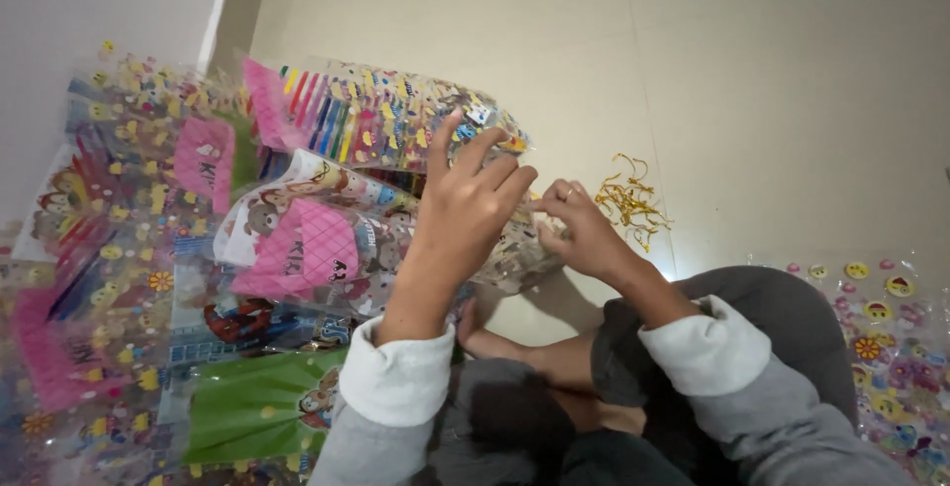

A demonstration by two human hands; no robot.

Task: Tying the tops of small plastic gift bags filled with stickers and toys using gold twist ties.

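Note:
My left hand (463, 211) grips the gathered neck of a clear printed gift bag (327, 239) that holds pink and cartoon-printed items and lies in front of me. My right hand (579, 227) pinches the same neck from the right, fingers closed on it beside the left hand's fingertips. Whether a tie sits between the right fingers is not visible. Both arms wear grey sleeves with white cuffs. My crossed legs and a bare foot (495, 342) sit below the hands.
A heap of filled printed bags (119, 248) covers the floor at left. More colourful packs (396, 115) lie behind the hands. A small pile of gold twist ties (628, 204) lies on the beige floor at right. Sticker sheets (891, 347) lie at far right.

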